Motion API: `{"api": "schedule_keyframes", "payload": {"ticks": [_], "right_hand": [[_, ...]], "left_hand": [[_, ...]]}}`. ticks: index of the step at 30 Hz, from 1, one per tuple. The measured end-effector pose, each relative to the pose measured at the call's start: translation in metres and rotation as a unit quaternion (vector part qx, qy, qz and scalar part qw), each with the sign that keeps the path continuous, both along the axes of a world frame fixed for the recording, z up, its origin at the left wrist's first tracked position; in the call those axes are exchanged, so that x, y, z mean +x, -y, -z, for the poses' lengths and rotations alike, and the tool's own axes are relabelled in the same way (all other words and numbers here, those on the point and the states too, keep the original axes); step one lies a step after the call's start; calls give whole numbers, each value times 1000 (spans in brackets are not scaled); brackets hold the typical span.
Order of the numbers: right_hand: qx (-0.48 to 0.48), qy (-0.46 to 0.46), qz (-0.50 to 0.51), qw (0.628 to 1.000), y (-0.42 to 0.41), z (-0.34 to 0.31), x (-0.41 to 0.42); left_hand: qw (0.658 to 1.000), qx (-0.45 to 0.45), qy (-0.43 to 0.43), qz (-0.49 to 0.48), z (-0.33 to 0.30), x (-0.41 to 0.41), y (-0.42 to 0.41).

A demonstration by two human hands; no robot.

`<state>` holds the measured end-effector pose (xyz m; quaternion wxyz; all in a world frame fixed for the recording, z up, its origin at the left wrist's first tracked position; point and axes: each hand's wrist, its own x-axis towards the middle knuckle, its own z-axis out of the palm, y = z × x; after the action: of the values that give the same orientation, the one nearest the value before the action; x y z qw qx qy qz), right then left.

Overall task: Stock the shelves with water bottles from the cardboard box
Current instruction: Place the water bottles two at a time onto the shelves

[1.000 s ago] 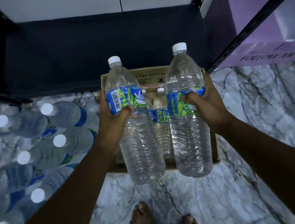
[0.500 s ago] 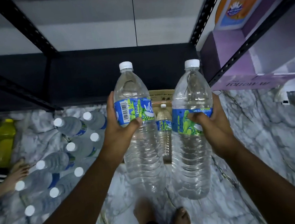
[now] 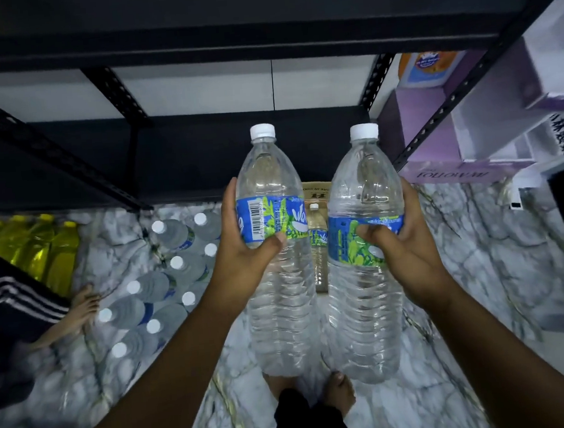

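My left hand (image 3: 243,251) grips a clear water bottle (image 3: 279,282) at its blue-green label, white cap up. My right hand (image 3: 403,247) grips a second water bottle (image 3: 366,302) the same way. Both bottles hang upright over the marble floor, in front of a black metal shelf (image 3: 200,152) whose lower board is dark and bare. Between the two bottles I see a strip of the cardboard box (image 3: 316,190) on the floor, with one more bottle (image 3: 317,231) standing in it. Most of the box is hidden.
Several water bottles (image 3: 164,285) stand on the floor at left, and yellow bottles (image 3: 49,254) stand farther left. A person's striped sleeve and foot (image 3: 83,303) are at the left edge. Purple and white boxes (image 3: 471,135) fill the right shelving. My bare feet (image 3: 337,390) are below.
Both hands have lifted the bottles up and away from the box. The view has risen, so the box looks smaller and a higher shelf level shows.
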<state>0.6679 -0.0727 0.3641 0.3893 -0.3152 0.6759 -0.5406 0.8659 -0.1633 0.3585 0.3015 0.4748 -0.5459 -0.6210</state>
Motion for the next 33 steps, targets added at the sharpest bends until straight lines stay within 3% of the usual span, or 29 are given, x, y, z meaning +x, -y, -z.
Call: {"api": "schedule_keyframes", "payload": {"ticks": [19, 33], "right_hand": [[-19, 13, -5, 1000, -30, -183, 11], [-80, -15, -17, 997, -25, -302, 12]], "left_hand": [[998, -45, -37, -35, -175, 13, -17], [989, -130, -69, -24, -299, 14, -19]]}}
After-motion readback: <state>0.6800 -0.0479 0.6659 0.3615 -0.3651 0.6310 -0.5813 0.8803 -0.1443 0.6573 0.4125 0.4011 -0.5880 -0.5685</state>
